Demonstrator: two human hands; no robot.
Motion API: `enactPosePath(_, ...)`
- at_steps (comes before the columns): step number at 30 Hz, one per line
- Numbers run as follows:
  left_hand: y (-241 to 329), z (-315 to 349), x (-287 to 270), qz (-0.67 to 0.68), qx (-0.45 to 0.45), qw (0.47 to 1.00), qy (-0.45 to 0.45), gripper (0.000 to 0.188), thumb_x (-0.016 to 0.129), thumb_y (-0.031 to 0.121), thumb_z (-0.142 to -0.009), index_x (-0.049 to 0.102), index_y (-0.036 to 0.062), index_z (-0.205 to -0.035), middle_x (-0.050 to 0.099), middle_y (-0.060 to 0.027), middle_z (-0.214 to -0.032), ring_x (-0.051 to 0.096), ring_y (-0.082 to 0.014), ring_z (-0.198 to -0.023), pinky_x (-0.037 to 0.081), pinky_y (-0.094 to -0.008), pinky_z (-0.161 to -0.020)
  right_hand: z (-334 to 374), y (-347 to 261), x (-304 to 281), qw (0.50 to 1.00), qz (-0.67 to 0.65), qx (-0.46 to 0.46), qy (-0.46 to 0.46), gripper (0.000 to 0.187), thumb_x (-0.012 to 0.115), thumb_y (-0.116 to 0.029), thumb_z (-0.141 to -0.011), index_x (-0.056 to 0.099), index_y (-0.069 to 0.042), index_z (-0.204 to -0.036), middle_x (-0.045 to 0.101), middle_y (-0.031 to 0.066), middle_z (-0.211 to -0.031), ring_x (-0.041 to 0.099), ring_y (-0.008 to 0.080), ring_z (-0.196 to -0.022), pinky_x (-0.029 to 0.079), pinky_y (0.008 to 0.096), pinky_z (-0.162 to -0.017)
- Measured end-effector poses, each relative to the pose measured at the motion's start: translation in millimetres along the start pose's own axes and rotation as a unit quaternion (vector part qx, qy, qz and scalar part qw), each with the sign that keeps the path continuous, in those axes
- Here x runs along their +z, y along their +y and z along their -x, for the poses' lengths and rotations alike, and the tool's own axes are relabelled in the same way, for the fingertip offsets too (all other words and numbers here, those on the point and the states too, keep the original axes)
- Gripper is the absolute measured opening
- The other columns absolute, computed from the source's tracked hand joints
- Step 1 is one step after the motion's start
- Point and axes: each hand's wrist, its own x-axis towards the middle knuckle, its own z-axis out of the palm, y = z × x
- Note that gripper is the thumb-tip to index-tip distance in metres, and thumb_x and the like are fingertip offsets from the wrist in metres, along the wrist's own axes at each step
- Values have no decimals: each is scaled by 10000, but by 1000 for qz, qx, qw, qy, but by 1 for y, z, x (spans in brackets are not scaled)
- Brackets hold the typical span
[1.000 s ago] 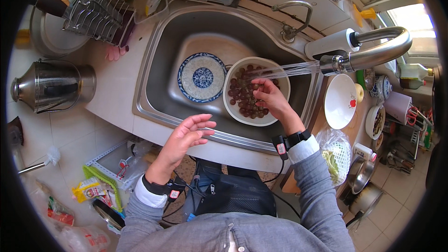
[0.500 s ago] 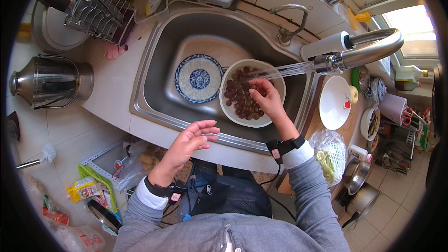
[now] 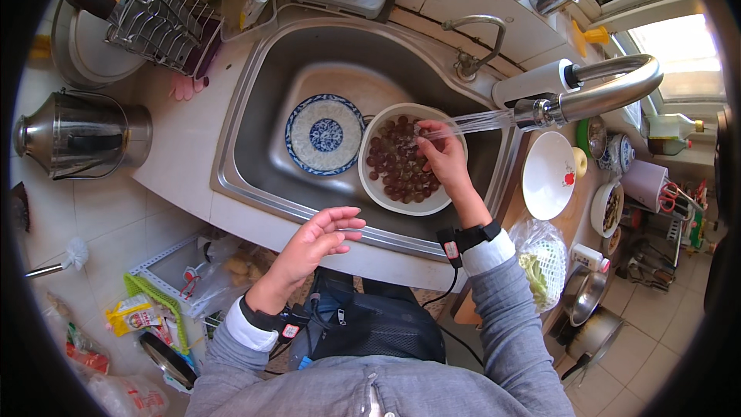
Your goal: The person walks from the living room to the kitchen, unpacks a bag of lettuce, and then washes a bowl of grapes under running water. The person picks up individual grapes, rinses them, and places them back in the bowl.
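A white bowl (image 3: 369, 182) stands in the steel sink (image 3: 266, 100), holding dark red grapes (image 3: 401, 174) in water. My right hand (image 3: 444, 156) is over the right side of the bowl, just above the grapes, where the stream from the faucet strikes its fingers. Thumb and forefinger are a little apart; splashing water partly hides the fingertips, and I make out nothing held. Left of the bowl lies a blue-and-white patterned plate (image 3: 326, 134) on the sink bottom. My left hand (image 3: 318, 238) hovers above the sink's front edge, fingers loosely stretched and holding nothing.
A pull-out faucet (image 3: 575, 104) runs from the right; a thinner tap (image 3: 478, 54) stands behind the sink. To the right are a white dish (image 3: 549, 176) on a wooden board and a bagged vegetable (image 3: 536, 270). A metal pot (image 3: 85, 135) and wire rack (image 3: 158, 23) are at left.
My right hand has shifted slightly up in the view, deeper into the water stream. The left hand stays nearly where it was. The whole view has drifted a little.
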Motion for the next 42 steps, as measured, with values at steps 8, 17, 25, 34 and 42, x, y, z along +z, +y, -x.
enactPosePath(8,0,3,3,4,1,1000,1,390,424,89,-917,429,97,-1306,531,-64,-1244,531,-143,-1093,420,-268,-896,5,-2,1,999,-34,11,-6,281,589,-110,-862,548,-98,-1140,547,-12,-856,528,58,-717,457,187,-487)
enactPosePath(17,-4,4,3,0,3,1000,-2,393,428,98,-916,428,97,-1308,530,-65,-1242,533,-143,-1090,420,-268,-894,6,-9,4,995,-82,62,7,220,566,-282,-909,580,-92,-1021,528,-27,-764,500,48,-647,430,194,-466)
enactPosePath(25,-8,7,2,7,10,1000,-1,389,444,106,-916,432,94,-1305,535,-70,-1235,538,-154,-1098,427,-275,-899,7,-15,2,968,-219,119,0,321,529,-385,-919,605,-98,-1041,551,-20,-786,528,50,-643,429,189,-468)
enactPosePath(34,-11,11,2,6,17,1000,-1,387,452,109,-918,430,88,-1303,535,-76,-1236,542,-164,-1101,433,-285,-905,10,-14,6,981,-175,84,7,286,590,-300,-897,568,-126,-1124,549,-30,-811,531,48,-670,434,196,-476)
enactPosePath(42,-11,4,10,49,23,999,9,387,462,153,-935,411,93,-1314,519,-91,-1253,554,-194,-1092,477,-329,-874,28,-31,16,996,-47,70,-15,255,587,-273,-898,543,-85,-1065,576,-11,-840,542,68,-678,435,195,-505)
